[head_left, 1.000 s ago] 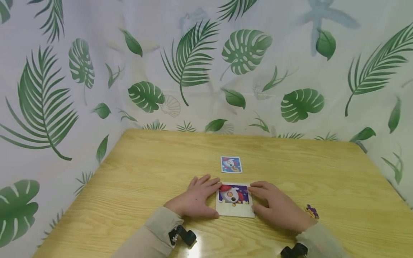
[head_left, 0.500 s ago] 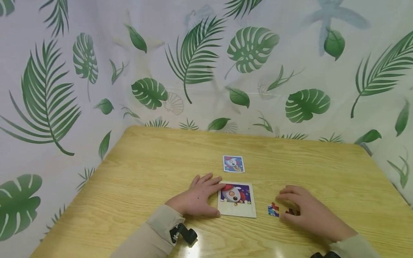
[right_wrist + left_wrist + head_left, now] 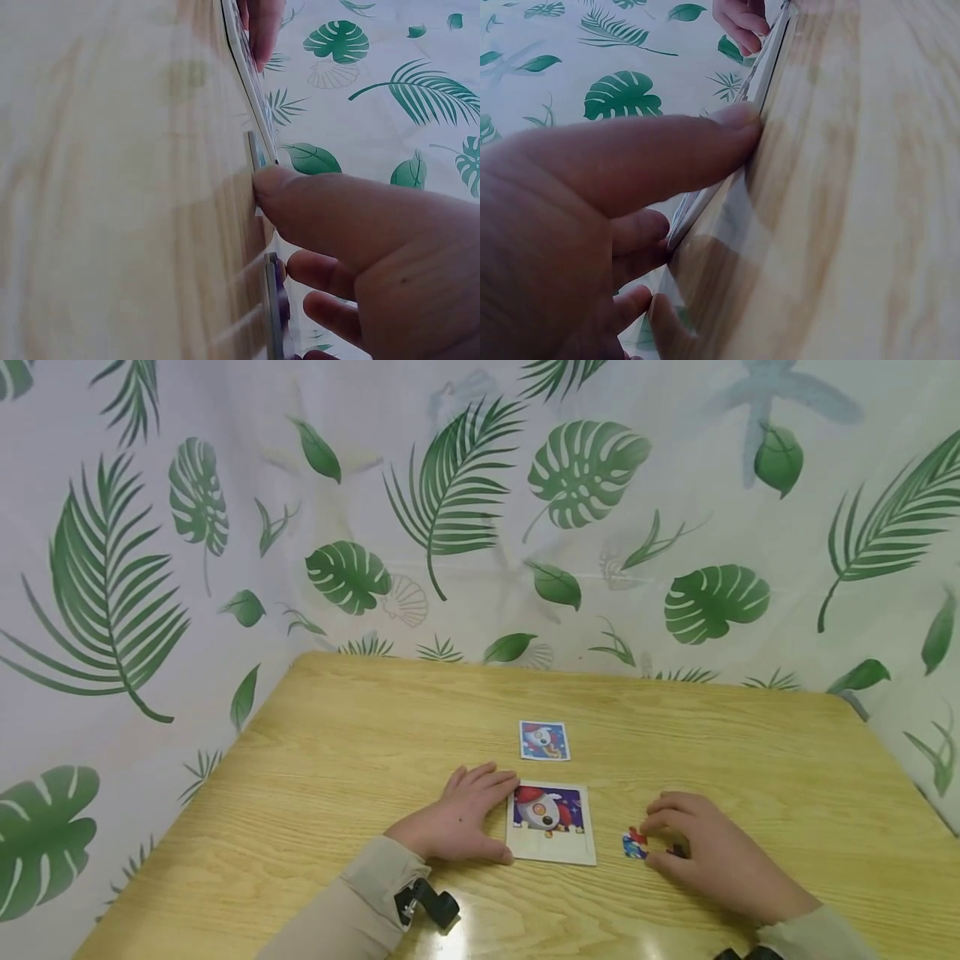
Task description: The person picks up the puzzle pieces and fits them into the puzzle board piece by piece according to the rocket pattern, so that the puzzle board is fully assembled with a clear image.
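A white puzzle board (image 3: 551,850) lies on the table, its upper half filled with a picture of a white cartoon character in red on purple. My left hand (image 3: 461,818) rests at the board's left side, fingertips by the top corner and thumb by the bottom one; its thumb (image 3: 727,135) touches the edge in the left wrist view. Right of the board, my right hand (image 3: 705,852) pinches a blue and red puzzle piece (image 3: 633,843) between thumb and fingertips. Another puzzle piece (image 3: 276,311), with purple on its face, lies beneath that hand, partly hidden.
A small picture card (image 3: 544,741) with the same character lies behind the board. The wooden table (image 3: 360,735) meets a leaf-print curtain (image 3: 480,527) at the back and left.
My right hand has left the board's right edge and moved right to the loose pieces, its fingertips closing on the blue and red one. The left hand has stayed at the board.
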Tool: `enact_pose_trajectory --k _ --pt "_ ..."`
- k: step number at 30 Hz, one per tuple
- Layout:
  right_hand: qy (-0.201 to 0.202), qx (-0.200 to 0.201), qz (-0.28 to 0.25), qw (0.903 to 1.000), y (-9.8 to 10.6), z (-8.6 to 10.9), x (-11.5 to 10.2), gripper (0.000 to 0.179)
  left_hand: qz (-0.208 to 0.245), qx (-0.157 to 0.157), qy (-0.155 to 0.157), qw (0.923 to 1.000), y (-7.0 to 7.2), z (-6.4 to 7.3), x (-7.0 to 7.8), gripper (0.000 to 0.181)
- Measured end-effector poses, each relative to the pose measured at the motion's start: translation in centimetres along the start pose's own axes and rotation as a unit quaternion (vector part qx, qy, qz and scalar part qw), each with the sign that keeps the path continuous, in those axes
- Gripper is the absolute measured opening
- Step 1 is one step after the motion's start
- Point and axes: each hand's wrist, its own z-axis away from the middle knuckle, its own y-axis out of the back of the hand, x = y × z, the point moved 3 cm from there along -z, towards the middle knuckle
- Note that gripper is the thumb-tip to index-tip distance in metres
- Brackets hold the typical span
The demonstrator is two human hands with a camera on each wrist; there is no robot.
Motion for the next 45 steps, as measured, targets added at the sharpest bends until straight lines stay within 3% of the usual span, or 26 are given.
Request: enact_pose_trajectory --k 6,16,25,32,45 --pt "0.009 0.018 -0.001 0.9998 -0.3 0.0 -0.2 0.015 0.002 -0.007 0.01 0.9999 0.1 0.2 0.1 0.1" --pt "0.013 0.026 0.009 0.9995 -0.1 -0.6 -1.1 0.014 -0.004 -0.001 -0.004 1.0 0.1 0.1 0.3 0.097" --pt "0.033 0.034 -0.025 0.9986 -0.5 -1.8 -3.9 0.015 0.007 0.001 -0.01 0.9999 0.0 0.1 0.3 0.096" --pt "0.071 0.033 -0.04 0.9961 -1.8 -3.6 -5.9 0.012 -0.005 0.003 -0.012 0.9999 0.1 0.0 0.3 0.095" --pt "0.069 0.052 -0.052 0.9949 -3.6 -5.6 -8.9 0.01 -0.018 0.006 -0.022 0.9996 0.0 0.0 0.3 0.095"
